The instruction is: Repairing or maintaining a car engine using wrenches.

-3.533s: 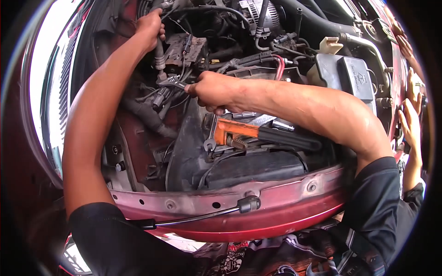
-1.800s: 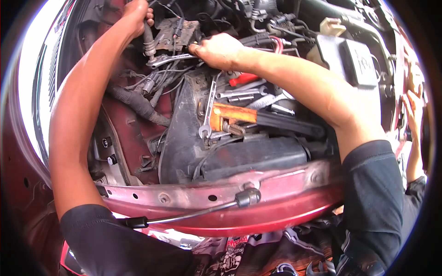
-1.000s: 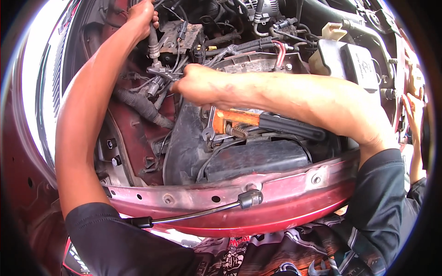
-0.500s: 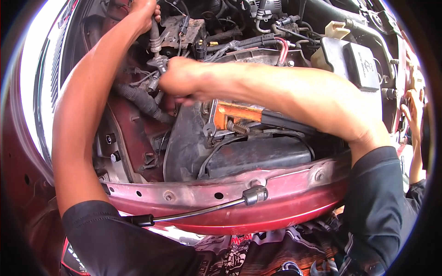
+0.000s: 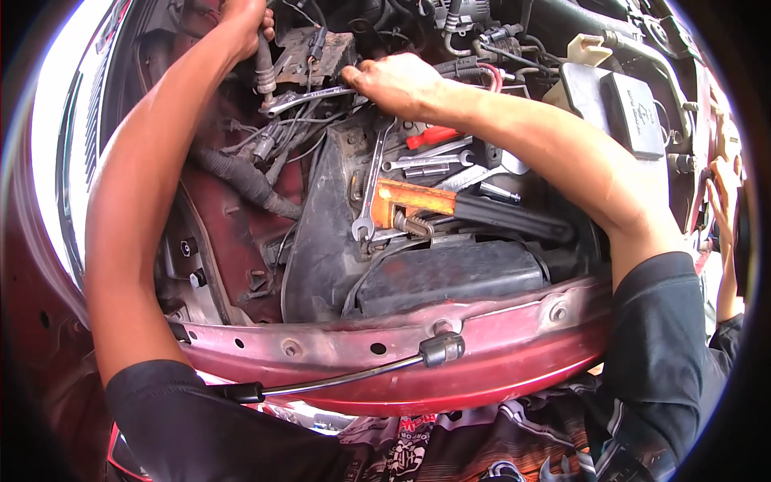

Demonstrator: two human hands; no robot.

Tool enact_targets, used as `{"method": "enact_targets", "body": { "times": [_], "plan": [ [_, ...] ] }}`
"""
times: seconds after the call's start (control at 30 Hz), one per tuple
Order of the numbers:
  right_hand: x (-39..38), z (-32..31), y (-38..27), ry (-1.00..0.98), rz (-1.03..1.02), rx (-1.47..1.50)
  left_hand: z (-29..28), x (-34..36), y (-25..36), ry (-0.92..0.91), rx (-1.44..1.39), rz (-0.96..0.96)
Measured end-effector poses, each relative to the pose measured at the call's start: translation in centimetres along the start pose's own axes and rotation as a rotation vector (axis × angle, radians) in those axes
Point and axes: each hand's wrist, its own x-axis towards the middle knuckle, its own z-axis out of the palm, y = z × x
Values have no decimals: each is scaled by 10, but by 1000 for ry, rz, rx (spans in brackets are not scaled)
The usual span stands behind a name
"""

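Note:
My left hand (image 5: pixel 247 22) is at the top left with its fingers closed round a dark hose (image 5: pixel 264 64), whose crimped metal end points down. A combination wrench (image 5: pixel 309 97) lies across the bottom of that hose, its head at the fitting. At the wrench's other end, my right hand (image 5: pixel 393 84) has its fingers closed on it; the fingertips are partly hidden. Below that hand a second wrench (image 5: pixel 373 177) stands slantwise on the black plastic cover, beside an orange pipe wrench (image 5: pixel 414 201) with a black handle.
Several tools, among them a red-handled one (image 5: pixel 432 137) and a socket (image 5: pixel 499 192), lie under my right forearm. A black-capped reservoir (image 5: pixel 610 104) stands at right. A gas strut (image 5: pixel 353 377) crosses the red front panel (image 5: pixel 482 369). Another person's hand (image 5: pixel 725 173) shows at the right edge.
My right hand has moved right, from beside the hose fitting to the wrench's outer end. The wrench shaft and the loose tools now show. My left hand stays on the hose.

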Motion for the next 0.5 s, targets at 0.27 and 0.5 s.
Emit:
{"method": "enact_targets", "body": {
  "times": [0.27,0.5],
  "plan": [
    [-13,-36,18,-32,-6,83,-8,1,-6,-4,-8,-16],
    [-16,-57,-56,-217,362,552,-6,1,-5,-12,-32,-2]
  ]
}}
